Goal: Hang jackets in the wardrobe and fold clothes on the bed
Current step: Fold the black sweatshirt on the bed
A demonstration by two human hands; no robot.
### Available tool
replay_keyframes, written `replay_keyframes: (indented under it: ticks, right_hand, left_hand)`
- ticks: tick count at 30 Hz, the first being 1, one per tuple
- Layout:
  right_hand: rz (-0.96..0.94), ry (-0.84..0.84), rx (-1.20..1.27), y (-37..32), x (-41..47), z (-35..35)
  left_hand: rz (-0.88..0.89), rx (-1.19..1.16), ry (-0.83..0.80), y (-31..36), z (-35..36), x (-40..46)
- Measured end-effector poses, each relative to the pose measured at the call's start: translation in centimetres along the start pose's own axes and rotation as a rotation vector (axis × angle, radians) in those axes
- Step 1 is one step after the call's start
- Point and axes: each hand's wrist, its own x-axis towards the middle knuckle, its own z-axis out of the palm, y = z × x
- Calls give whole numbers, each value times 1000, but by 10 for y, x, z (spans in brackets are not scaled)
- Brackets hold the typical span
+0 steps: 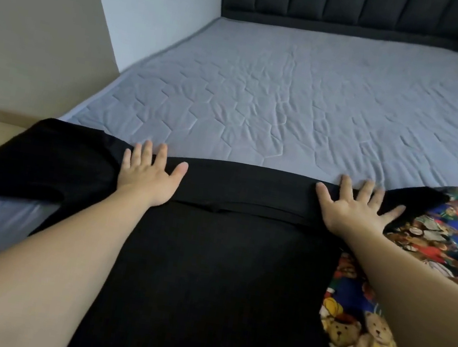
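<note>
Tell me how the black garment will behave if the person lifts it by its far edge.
The black garment probably droops limply: it lies flat and creased under the left hand and right hand. Its spread side parts would likely dangle. It seems light, and may slide on the smooth bed sheet.

Mattress (309, 96) beyond black garment (220, 277) bare; printed fabric (451, 238) crowds right.

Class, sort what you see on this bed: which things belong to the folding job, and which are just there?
In the job:
- black cloth garment, spread flat
- left hand and right hand, pressing flat on it
- colourful teddy-bear print fabric
- pale blue quilted mattress

Just there:
- dark padded headboard
</note>
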Motion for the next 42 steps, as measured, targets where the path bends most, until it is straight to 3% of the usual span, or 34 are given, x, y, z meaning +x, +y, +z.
replay_keyframes:
  ticks: [5, 11, 16, 22, 30, 34, 37, 40, 42]
  right_hand:
    - [161, 21, 11, 19, -24, -12]
    - [160, -88, -55, 37, -41, -31]
    - [202, -63, -53, 56, -29, -34]
    - [189, 43, -19, 64, -10, -13]
    - [173, -48, -160, 59, -15, -21]
    - [146, -49, -110, 24, -41, -28]
    - [-47, -23, -62, -39, -70, -21]
    - [-255, -55, -18, -126, -105, -5]
    - [-387, -70, 9, -186, -130, 9]
  left_hand:
    - [-101, 51, -24, -37, -5, -15]
    - [-74, 16, -110, -43, -14, -18]
    - [-181, 116, -57, -38, -7, -22]
    - [-245, 107, -126, -35, -3, -7]
    - [-219, 73, -133, -31, -15, -24]
    - [-137, 23, -161, -38, -23, -38]
    - [-44, 16, -188, -61, -28, -50]
    - [-47, -23, -73, -110, -25, -70]
    - [-186, -60, 69, -165, -15, -88]
